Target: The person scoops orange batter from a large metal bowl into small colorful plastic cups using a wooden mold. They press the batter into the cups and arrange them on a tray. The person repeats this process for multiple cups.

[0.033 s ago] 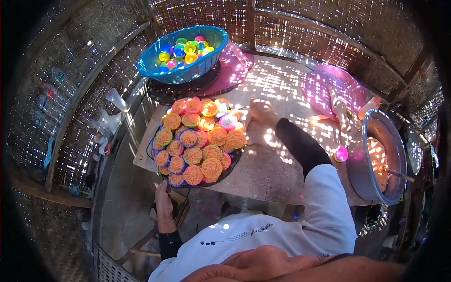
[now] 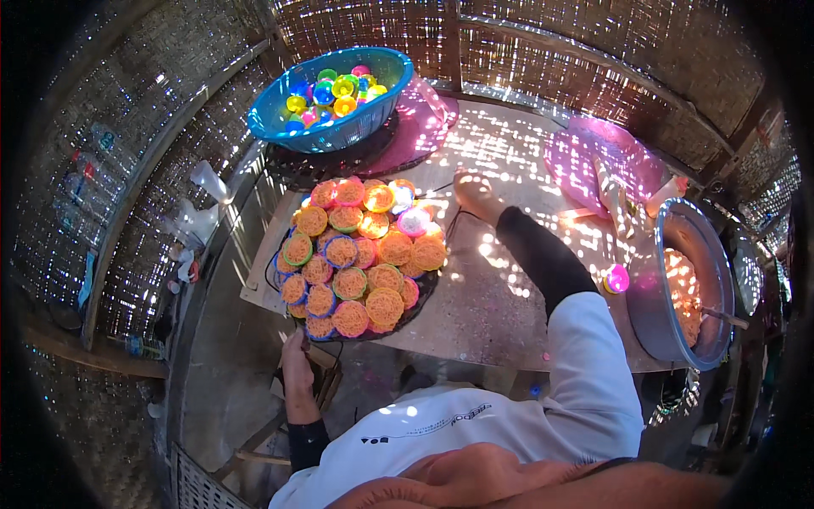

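Note:
A dark round tray (image 2: 392,329) is piled with several small colored cups (image 2: 350,282) filled with orange shreds, which hide most of its surface. My right hand (image 2: 477,197) is at the tray's far right, fingers curled round a thin dark cord (image 2: 454,222) that runs to the tray. My left hand (image 2: 297,366) is at the tray's near left edge, below the cups, with its fingers closed on that edge or a cord there; the exact grip is partly hidden.
A blue basket (image 2: 280,131) of colored cups stands at the back left. A pink sheet (image 2: 585,165), a pink cup (image 2: 616,278) and a grey tub (image 2: 640,314) of orange mixture with a handle in it are on the wooden tabletop (image 2: 492,331) to the right. Woven walls surround the table.
The tray of cups has shifted very slightly to the right and toward me. My right hand and the cord beside it have moved a little.

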Demonstrator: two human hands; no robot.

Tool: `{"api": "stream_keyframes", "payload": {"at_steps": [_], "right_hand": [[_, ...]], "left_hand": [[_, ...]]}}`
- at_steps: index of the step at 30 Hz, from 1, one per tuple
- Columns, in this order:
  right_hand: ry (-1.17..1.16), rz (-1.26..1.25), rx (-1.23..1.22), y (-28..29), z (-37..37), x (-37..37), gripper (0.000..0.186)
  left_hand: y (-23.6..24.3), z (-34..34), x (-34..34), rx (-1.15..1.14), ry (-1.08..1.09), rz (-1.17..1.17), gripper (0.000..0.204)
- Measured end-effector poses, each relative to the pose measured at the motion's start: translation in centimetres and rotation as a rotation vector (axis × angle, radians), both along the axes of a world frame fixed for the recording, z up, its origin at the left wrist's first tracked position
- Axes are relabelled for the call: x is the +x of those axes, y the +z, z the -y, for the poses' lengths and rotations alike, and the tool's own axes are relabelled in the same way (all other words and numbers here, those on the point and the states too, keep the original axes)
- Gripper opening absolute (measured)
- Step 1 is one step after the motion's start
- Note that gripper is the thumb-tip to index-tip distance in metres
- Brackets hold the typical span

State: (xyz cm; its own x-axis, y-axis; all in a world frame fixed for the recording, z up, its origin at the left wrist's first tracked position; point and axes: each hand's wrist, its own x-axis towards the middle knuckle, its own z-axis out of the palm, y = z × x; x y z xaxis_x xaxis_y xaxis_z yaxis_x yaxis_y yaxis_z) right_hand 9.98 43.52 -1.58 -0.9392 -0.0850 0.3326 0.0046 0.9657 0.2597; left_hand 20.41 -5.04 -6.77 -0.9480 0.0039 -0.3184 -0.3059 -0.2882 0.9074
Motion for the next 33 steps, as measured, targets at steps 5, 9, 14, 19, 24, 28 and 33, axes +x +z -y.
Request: {"api": "stream_keyframes", "payload": {"at_steps": [5, 9, 14, 19, 24, 28, 33], "right_hand": [[0.031, -0.565, 0.517, -2.9, -4.1, -9.7, 0.036], [-0.005, -0.521, 0.39, -4.4, -12.2, -16.8, 0.034], [-0.213, -0.186, -0.425, 3.7, -4.1, -19.4, 0.03], [-0.377, 0.249, -0.53, 11.4, -4.5, -12.6, 0.035], [-0.042, -0.082, -0.785, 13.6, -9.7, -18.2, 0.051], [0.636, -0.084, -0.623, 14.4, -1.2, -24.9, 0.052], [0.197, 0.312, -0.168, 13.0, 3.3, -32.0, 0.079]], "left_hand": [[2.9, -0.7, 1.6, -0.063, 0.043, 0.042, 0.018], [3.0, -1.9, -0.7, -0.105, -0.13, 0.018, 0.016], [3.7, -0.6, 1.1, -0.171, -0.06, 0.111, 0.012], [2.8, 2.6, 1.1, -0.209, -0.111, 0.141, 0.01], [-3.1, 10.0, 0.1, -0.25, 0.116, -0.028, 0.032], [-0.9, 10.5, 0.7, -0.372, 0.55, -0.076, 0.032], [1.0, 7.0, 0.4, -0.414, 0.688, -0.068, 0.025]]}}
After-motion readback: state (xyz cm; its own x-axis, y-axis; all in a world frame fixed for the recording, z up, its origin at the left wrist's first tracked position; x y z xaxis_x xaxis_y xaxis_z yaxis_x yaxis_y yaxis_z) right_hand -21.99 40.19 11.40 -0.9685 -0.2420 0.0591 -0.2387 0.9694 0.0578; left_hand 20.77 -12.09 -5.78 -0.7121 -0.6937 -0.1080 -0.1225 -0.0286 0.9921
